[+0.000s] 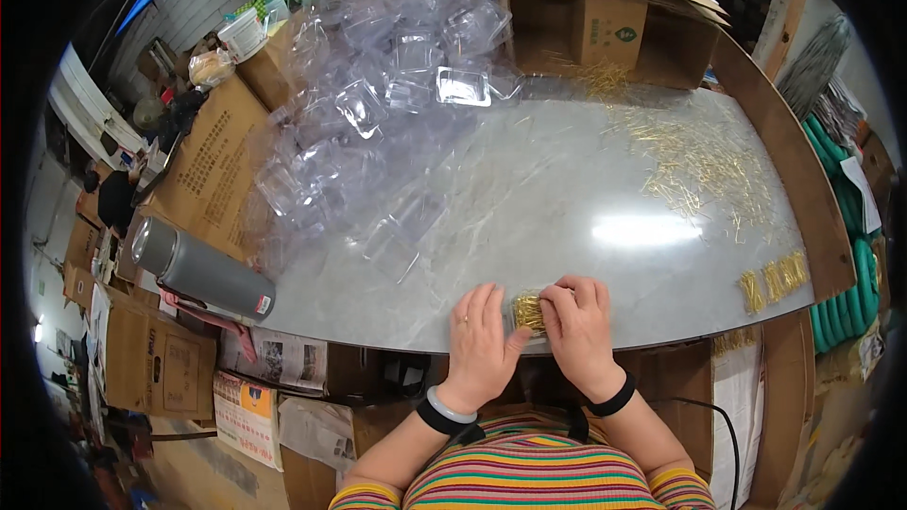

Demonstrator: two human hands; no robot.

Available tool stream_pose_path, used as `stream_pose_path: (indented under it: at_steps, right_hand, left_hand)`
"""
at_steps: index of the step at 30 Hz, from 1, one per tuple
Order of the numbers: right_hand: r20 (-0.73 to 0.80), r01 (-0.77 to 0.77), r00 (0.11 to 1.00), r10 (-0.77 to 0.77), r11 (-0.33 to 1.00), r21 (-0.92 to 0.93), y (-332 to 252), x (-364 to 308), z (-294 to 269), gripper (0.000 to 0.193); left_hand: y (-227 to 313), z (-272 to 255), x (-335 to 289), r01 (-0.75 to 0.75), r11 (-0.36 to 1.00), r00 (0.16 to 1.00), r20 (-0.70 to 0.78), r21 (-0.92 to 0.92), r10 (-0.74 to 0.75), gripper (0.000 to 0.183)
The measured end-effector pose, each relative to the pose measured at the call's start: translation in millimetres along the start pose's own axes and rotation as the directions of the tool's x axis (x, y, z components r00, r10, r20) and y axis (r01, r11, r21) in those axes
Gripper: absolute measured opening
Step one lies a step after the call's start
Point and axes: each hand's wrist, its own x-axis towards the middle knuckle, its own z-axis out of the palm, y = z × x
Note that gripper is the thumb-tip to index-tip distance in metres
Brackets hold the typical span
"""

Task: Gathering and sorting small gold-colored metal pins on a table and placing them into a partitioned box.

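At the table's near edge, a small clear plastic box (531, 297) holds a bundle of thin gold-coloured wire pins (531, 314). My left hand (478, 338) lies along the box's left side, its fingers stretched forward and its thumb pressed at the near corner. From the right, my right hand (580, 329) bends over the box, with thumb and fingertips closed on the pins at its right side. Parts of the box's rim are hidden by my fingers.
A heap of clear plastic boxes (364, 99) covers the far left. Loose gold pins (694, 165) lie scattered at the right, and three pin bundles (773, 281) line the right near edge. A grey bottle (203, 269) stands at left. Cardboard boxes (614, 38) border the back.
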Motion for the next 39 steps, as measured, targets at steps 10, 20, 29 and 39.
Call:
stream_pose_path:
  at_steps: [10, 20, 29, 39]
  right_hand:
    - [0.108, 0.052, 0.993, -0.053, 0.999, 0.018, 3.2, 2.1, -20.2, 0.017]
    - [0.090, -0.064, 0.995, 0.047, 0.978, 0.200, 6.4, -26.0, -27.8, 0.056]
    - [0.076, -0.073, 0.995, 0.059, 0.978, 0.194, 20.0, -31.9, -28.8, 0.054]
    - [0.101, -0.071, 0.994, 0.046, 0.961, 0.267, 1.6, -36.9, -37.0, 0.054]
  left_hand:
    - [2.5, -0.5, 2.9, -0.090, 0.988, 0.986, 0.150, 0.129, 0.070, 0.072]
    - [2.9, 3.4, 3.5, -0.158, 0.984, 0.963, 0.205, -0.086, 0.173, 0.058]
    - [10.5, 7.5, 4.3, -0.190, 0.965, 0.969, 0.124, -0.182, 0.214, 0.054]
    - [7.8, 9.3, 4.8, -0.175, 0.965, 0.974, 0.111, -0.196, 0.199, 0.057]
